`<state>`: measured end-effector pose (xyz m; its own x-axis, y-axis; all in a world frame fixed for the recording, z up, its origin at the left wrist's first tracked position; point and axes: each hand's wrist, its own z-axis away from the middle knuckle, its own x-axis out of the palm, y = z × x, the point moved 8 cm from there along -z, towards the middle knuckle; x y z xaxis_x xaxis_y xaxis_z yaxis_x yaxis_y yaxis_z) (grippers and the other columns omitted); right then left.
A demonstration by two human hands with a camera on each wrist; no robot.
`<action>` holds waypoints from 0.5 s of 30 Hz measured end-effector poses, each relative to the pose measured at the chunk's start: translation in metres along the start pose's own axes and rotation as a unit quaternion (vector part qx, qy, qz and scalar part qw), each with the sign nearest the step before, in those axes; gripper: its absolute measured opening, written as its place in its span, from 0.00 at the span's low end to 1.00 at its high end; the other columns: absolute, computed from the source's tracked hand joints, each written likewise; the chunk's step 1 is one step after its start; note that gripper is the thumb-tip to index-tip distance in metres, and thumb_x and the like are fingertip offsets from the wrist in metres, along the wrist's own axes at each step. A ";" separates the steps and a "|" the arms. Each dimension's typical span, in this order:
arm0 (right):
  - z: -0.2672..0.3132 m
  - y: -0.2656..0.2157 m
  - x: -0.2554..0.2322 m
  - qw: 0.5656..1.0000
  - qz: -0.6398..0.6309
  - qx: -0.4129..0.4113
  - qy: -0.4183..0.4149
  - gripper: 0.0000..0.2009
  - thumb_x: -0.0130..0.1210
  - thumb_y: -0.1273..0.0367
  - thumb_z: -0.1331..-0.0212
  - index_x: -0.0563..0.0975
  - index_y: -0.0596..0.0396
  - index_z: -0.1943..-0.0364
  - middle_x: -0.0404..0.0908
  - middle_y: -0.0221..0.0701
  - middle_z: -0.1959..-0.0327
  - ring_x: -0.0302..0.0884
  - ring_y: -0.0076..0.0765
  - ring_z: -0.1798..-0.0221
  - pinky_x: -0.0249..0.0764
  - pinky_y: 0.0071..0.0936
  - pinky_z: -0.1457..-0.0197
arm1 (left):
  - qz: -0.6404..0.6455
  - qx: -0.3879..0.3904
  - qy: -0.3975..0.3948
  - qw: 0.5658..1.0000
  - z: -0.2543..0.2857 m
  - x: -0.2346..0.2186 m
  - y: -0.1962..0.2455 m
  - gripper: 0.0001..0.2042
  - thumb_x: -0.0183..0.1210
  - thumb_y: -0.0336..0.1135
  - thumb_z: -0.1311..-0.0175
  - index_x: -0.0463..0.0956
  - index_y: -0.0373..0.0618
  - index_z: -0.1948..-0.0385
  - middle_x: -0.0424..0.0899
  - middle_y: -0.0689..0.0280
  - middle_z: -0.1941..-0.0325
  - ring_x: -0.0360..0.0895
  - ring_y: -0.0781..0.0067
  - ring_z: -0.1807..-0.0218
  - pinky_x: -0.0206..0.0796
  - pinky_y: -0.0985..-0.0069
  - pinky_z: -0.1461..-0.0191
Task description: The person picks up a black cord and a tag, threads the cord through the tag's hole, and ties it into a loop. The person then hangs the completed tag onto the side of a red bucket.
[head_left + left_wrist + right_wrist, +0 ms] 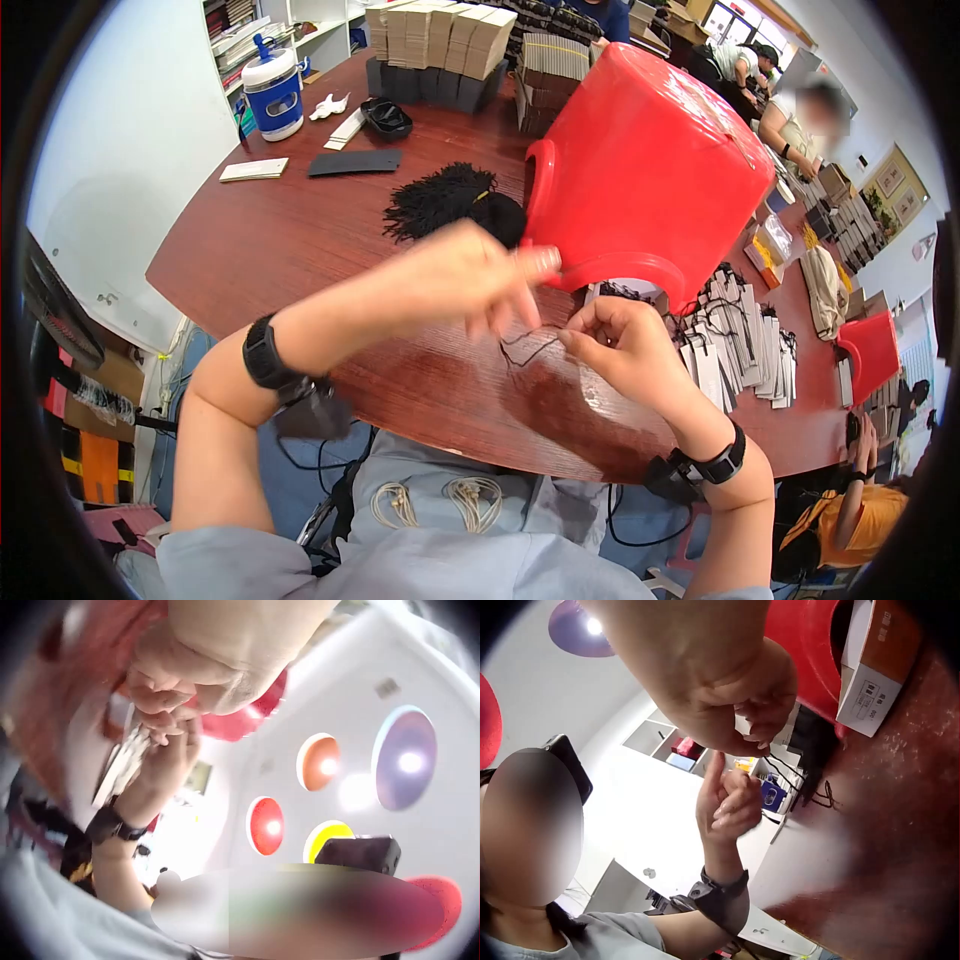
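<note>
Right hand (625, 345) curled, fingertips pinching a thin black string (528, 350); string loops down just left of the pinch, hanging close over the wooden table (260, 240). Left hand (490, 275) sits just left and above that pinch, blurred in the head view; right wrist view shows its fingers bent, index up, and whether it actually holds the string can't be told. Right of the grip: spread pile of tags with black strings (735, 340) on the table. Just behind both hands: tipped red plastic bin (645, 165), its rim close to the left fingertips. Left of the bin: heap of black strings (450, 200). Further back: black flat card (354, 162), blue-and-white jug (273, 90), stacks of cardboard pieces (440, 35).
</note>
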<state>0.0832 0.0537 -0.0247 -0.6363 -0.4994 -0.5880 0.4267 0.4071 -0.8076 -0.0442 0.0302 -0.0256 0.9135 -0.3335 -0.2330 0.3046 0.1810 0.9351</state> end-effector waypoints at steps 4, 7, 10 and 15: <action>0.007 -0.012 -0.006 0.998 -0.032 -0.031 0.034 0.04 0.53 0.75 0.55 0.71 0.62 0.79 0.68 0.28 0.83 0.63 0.16 0.85 0.60 0.15 0.82 | 0.463 -0.133 -0.171 0.860 0.004 0.075 -0.043 0.21 0.42 0.49 0.40 0.68 0.38 0.60 0.65 0.73 0.82 0.55 0.86 0.87 0.46 0.89 0.86; 0.018 -0.021 -0.005 0.997 -0.023 -0.071 0.032 0.03 0.52 0.75 0.55 0.71 0.61 0.78 0.68 0.28 0.82 0.64 0.17 0.84 0.60 0.15 0.81 | 0.522 -0.064 -0.031 0.850 -0.018 0.053 -0.040 0.15 0.40 0.41 0.37 0.64 0.36 0.61 0.58 0.75 0.85 0.51 0.89 0.89 0.45 0.91 0.88; 0.029 -0.027 -0.010 0.996 0.020 -0.087 0.031 0.03 0.53 0.76 0.57 0.70 0.59 0.78 0.67 0.30 0.82 0.65 0.21 0.83 0.61 0.17 0.81 | 0.545 -0.039 -0.004 0.837 -0.032 0.042 -0.030 0.11 0.44 0.35 0.39 0.64 0.37 0.60 0.56 0.75 0.86 0.51 0.90 0.88 0.44 0.92 0.88; 0.048 -0.018 -0.019 0.994 0.054 -0.081 0.045 0.03 0.53 0.76 0.58 0.71 0.58 0.78 0.67 0.30 0.82 0.66 0.24 0.85 0.62 0.18 0.82 | 0.528 0.037 0.055 0.847 -0.050 0.020 -0.007 0.11 0.46 0.34 0.40 0.66 0.37 0.60 0.58 0.76 0.87 0.52 0.90 0.88 0.44 0.93 0.87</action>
<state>0.1185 0.0190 -0.0009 -0.6501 -0.3792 -0.6585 0.3909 0.5761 -0.7178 -0.0151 0.0682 -0.0504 0.6869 0.0675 0.7236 -0.7117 0.2641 0.6510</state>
